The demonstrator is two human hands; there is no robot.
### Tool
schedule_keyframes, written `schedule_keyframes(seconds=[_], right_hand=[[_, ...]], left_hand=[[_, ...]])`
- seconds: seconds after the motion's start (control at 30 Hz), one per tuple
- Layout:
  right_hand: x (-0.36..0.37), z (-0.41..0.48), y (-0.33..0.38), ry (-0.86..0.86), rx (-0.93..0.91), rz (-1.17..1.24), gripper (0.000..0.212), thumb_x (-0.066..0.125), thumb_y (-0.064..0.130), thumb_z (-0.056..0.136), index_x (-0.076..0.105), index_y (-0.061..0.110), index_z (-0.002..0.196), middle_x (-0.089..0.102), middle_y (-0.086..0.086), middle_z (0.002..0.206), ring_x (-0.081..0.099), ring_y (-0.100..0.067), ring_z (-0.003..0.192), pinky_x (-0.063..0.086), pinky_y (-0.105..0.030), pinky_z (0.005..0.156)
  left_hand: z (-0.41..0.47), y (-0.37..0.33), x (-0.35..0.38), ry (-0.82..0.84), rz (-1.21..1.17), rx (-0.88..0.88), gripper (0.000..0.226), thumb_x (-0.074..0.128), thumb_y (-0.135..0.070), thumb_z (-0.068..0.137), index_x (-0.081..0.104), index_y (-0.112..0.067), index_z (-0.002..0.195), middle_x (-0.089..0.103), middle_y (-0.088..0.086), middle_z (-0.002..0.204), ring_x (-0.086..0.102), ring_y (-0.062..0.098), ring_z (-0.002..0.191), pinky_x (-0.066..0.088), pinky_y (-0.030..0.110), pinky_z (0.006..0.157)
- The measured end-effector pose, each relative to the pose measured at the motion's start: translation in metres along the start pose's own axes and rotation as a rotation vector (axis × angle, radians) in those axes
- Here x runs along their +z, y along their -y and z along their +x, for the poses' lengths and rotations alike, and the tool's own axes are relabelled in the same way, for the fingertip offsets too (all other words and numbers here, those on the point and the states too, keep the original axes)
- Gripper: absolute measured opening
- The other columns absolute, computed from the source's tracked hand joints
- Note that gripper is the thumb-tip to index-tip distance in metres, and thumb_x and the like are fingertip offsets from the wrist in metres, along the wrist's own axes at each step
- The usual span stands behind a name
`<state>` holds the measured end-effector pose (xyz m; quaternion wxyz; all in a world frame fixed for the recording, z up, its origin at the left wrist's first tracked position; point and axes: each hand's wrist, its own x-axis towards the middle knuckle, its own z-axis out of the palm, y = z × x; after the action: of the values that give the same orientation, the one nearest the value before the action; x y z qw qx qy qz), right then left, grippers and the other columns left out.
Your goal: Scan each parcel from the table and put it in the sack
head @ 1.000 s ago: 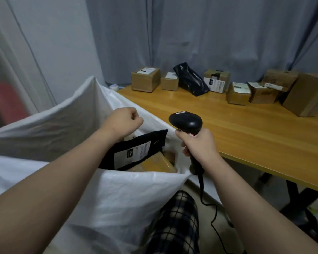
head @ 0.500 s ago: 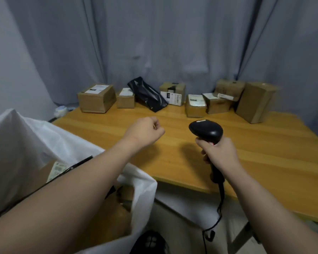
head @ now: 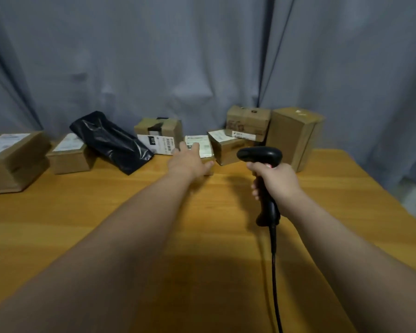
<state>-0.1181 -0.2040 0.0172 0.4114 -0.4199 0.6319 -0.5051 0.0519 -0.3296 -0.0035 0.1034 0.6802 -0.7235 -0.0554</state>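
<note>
Two hands over the worktop (head: 106, 212): left hand (head: 190, 161), fingers spread, is touching a box (head: 203, 146); right hand (head: 274, 181) is gripping a scanner (head: 259, 155).

Left arm (head: 120, 231) bare, stretched long toward far side, forearm running from near left to centre. Left hand (head: 190, 161) palm down, fingers (head: 194, 147) straight, slightly spread, thumb out to right, lying over top of small parcel (head: 205, 146); contact unclear. Right arm (head: 341, 241) bare, reaching less far. Right hand (head: 275, 182) upright, back toward camera, wrapped round scanner (head: 259, 155) handle, index finger high, just under its head.
</note>
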Motion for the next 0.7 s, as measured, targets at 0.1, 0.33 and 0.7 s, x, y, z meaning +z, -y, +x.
schedule_keyframes(seconds=[0.1, 0.33, 0.7], right_hand=[[-0.002, 0.026, -0.006, -0.023, 0.026, 0.002, 0.026, 0.070, 0.028, 0.086, 0.062, 0.004, 0.083, 0.062, -0.010, 0.061, 0.059, -0.024, 0.054, 0.053, -0.034, 0.059], [-0.001, 0.039, -0.017, -0.011, 0.039, 0.029, 0.024, 0.069, 0.027, 0.086, 0.063, 0.004, 0.083, 0.061, -0.011, 0.063, 0.058, -0.024, 0.054, 0.052, -0.034, 0.058], [0.012, -0.060, -0.004, 0.149, 0.103, 0.208, 0.020, 0.069, 0.025, 0.087, 0.064, 0.005, 0.085, 0.066, -0.013, 0.072, 0.064, -0.020, 0.062, 0.055, -0.029, 0.059]], left_hand=[[0.036, -0.013, 0.011, 0.025, 0.021, -0.066, 0.085, 0.045, -0.073, 0.084, 0.020, -0.027, 0.151, 0.008, 0.014, 0.159, 0.018, 0.041, 0.142, 0.030, 0.053, 0.110], [0.055, -0.014, 0.022, 0.019, -0.106, -0.156, 0.081, 0.057, -0.063, 0.082, 0.024, -0.029, 0.147, 0.025, 0.022, 0.149, 0.035, 0.042, 0.131, 0.039, 0.047, 0.102], [-0.138, 0.026, 0.012, 0.021, -0.416, -0.145, 0.118, 0.076, -0.053, 0.072, 0.002, -0.009, 0.153, 0.026, 0.012, 0.147, 0.025, 0.030, 0.137, 0.027, 0.039, 0.111]])
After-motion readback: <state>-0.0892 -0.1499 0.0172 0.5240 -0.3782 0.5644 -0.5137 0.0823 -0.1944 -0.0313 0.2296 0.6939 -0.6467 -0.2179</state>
